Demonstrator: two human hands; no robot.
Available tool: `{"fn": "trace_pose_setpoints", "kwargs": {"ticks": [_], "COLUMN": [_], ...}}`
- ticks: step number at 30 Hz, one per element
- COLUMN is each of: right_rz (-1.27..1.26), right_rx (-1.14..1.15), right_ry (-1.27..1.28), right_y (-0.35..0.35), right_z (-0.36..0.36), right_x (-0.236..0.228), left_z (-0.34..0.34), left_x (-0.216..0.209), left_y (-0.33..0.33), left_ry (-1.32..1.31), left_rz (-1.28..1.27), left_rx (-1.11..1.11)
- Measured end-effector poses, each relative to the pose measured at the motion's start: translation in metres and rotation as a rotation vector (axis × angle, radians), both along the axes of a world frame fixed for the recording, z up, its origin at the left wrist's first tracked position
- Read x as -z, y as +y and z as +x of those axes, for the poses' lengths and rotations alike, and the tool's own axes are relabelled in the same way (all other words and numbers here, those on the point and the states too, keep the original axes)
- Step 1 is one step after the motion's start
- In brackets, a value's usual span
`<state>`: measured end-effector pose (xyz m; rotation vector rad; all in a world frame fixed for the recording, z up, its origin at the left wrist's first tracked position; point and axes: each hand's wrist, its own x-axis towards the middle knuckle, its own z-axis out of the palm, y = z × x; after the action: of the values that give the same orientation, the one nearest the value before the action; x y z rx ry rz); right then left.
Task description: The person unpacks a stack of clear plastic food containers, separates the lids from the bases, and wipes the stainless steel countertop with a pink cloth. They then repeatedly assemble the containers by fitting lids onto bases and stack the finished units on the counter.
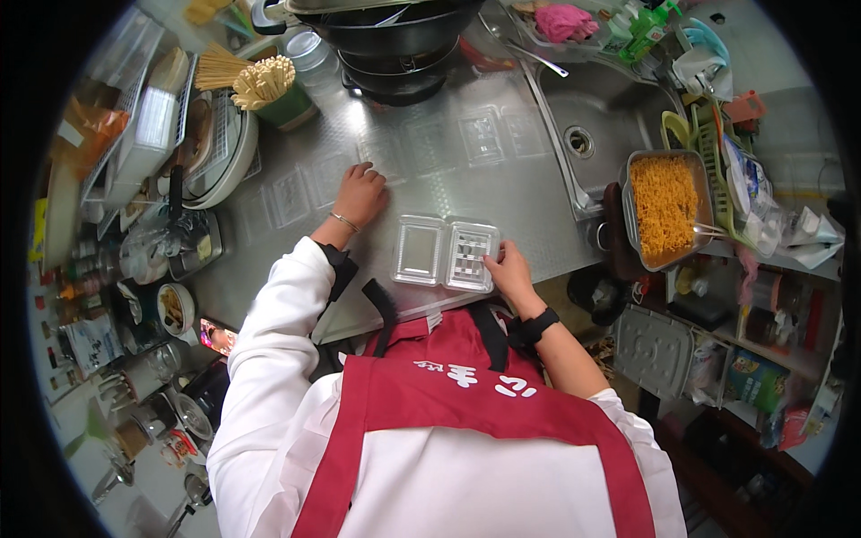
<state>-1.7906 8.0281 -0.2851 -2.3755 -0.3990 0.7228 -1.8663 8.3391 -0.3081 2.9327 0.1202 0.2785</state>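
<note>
A clear plastic clamshell box [420, 247] lies unfolded on the steel counter [538, 211] near its front edge. My right hand [509, 267] pinches the right side of this box. Farther left, my left hand [362, 194] hovers at or rests on the counter with its fingers slightly apart; I cannot tell whether it touches a box. Other clear plastic boxes stand open around it, such as a box [291, 197] to its left and a box [482, 137] toward the sink. Several more are faint against the shiny metal.
A black wok [395, 31] stands on a burner at the back. Bundled wooden sticks [263, 82] fill a green holder at the back left. To the right are a steel sink [610, 108] and a tray of orange shredded food [665, 204]. A phone [218, 336] lies at left.
</note>
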Motion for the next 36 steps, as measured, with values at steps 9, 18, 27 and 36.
{"fn": "trace_pose_setpoints", "kwargs": {"ticks": [9, 18, 27, 36], "right_rz": [0.005, 0.321, 0.428, 0.467], "right_rx": [-0.048, -0.088, -0.236, -0.243], "right_ry": [0.002, 0.316, 0.378, 0.434], "right_y": [0.004, 0.03, 0.033, 0.028], "right_z": [0.002, -0.025, -0.053, -0.055], "right_x": [-0.013, -0.092, -0.122, -0.124], "left_z": [-0.009, -0.05, -0.08, -0.092], "left_x": [-0.054, -0.106, -0.128, -0.14], "left_y": [-0.05, -0.149, -0.143, -0.143], "left_ry": [-0.277, 0.203, 0.181, 0.177], "left_rz": [-0.329, -1.919, -1.928, -2.032], "left_rx": [-0.084, -0.375, -0.431, -0.492]}}
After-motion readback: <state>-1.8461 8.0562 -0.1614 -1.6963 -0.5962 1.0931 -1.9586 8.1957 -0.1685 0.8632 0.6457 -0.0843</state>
